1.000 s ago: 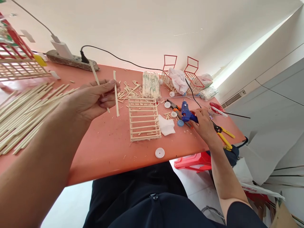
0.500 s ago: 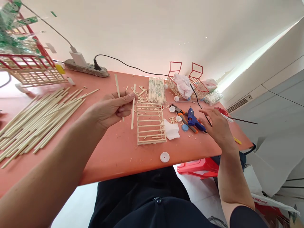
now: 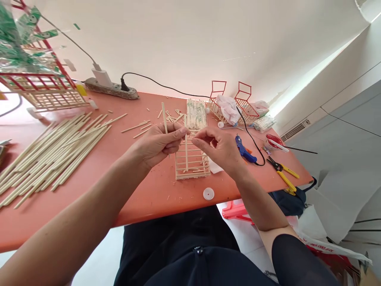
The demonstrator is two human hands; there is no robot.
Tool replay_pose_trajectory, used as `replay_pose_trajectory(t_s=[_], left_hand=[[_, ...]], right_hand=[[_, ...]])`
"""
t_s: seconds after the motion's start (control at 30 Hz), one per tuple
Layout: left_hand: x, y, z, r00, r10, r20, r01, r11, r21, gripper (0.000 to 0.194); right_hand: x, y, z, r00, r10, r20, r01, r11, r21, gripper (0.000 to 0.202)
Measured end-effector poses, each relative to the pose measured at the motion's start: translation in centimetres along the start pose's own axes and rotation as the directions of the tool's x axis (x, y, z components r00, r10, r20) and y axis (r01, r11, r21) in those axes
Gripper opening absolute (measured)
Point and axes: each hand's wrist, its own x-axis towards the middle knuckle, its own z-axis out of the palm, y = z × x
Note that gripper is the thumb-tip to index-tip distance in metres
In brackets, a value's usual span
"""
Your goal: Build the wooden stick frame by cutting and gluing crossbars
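Start with the loose pile of sticks [image 3: 62,155] at the left of the table [image 3: 143,198]. Keep your left forearm clear of it, so that no stick rolls toward the work.

Your left hand [image 3: 168,143] has its grip closed on two sticks. The rear stick [image 3: 164,117] stands up between the fingers; the front stick [image 3: 186,155] is pinched near the thumb tip, its lower part in line with the slatted frame [image 3: 193,175]. Whether its end touches the frame cannot be told. Keep the pinch light but firm: thin wood is likely to twist under uneven pressure. Hold the rear stick away from the slats to avoid snagging.

The frame lies on the table, below and between your hands. Lower nothing onto it by force; the joints may be weak.

Your right hand [image 3: 222,147] is just beside the front stick, thumb and forefinger drawn nearly together; whether they have hold of anything cannot be told. Use these fingertips to steady the stick before changing its angle.

Farther right lies the blue glue gun [image 3: 245,151]. Treat its nozzle as hot, and keep your right wrist clear of the black cord [image 3: 247,126]. The yellow-handled pliers [image 3: 285,174] lie beyond it.
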Motion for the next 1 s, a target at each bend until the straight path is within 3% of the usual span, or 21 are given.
replay_pose_trajectory(t_s=[0.13,0.4,0.57,0.77,1.0], left_hand=[[-0.2,-0.5,0.8,0.999,0.028,-0.042,-0.028,1.000,0.001,0.047],[-0.6,-1.0,1.4,0.988,0.111,-0.106,-0.092,0.982,0.167,0.037],[-0.9,-0.6,1.3,0.977,0.178,-0.114,-0.129,0.930,0.345,0.027],[-1.2,0.6,0.9,0.946,0.245,-0.214,-0.144,0.906,0.398,0.020],[-1.4,1.1,1.3,0.929,0.267,-0.254,-0.109,0.857,0.503,0.016]], right_hand=[[0.3,-0.6,0.7,0.995,0.091,0.035,-0.090,0.996,-0.020,0.052],[0.1,-0.3,1.0,0.977,0.207,0.046,-0.209,0.977,0.050,0.059],[-0.1,0.3,-0.5,0.973,0.219,0.071,-0.224,0.972,0.071,0.048],[0.3,1.5,-3.2,0.956,0.280,0.090,-0.282,0.959,0.006,0.043],[0.5,1.7,-3.0,0.917,0.344,0.201,-0.332,0.939,-0.091,0.043]])
